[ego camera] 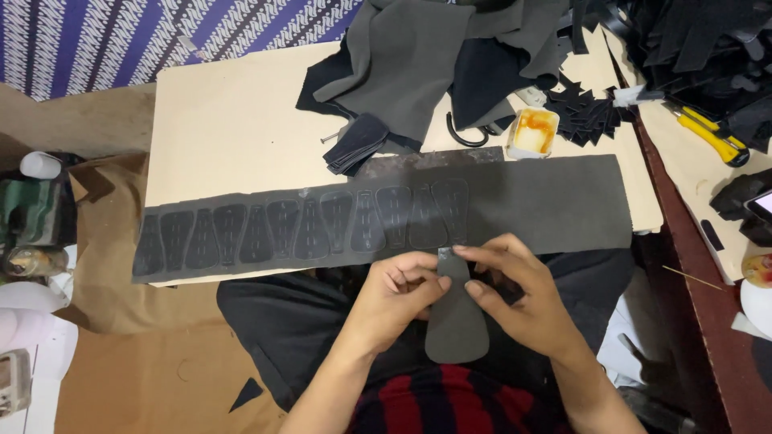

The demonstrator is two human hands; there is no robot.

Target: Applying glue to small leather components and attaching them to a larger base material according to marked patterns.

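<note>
Pale beige tabletop, brown paper-covered floor, blue-and-white patterned cloth behind, dark red-brown side bench at right, even light

The long strip looks like matt dark grey cloth; its glued-on pieces shine slightly; the table is smooth pale board.

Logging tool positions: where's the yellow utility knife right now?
In the head view the yellow utility knife lies at the upper right on the side board, below the pile of black cut pieces, far from both hands.

Dark grey tapered foam piece, narrow end up, wide rounded end down, held over lap below long strip
</note>
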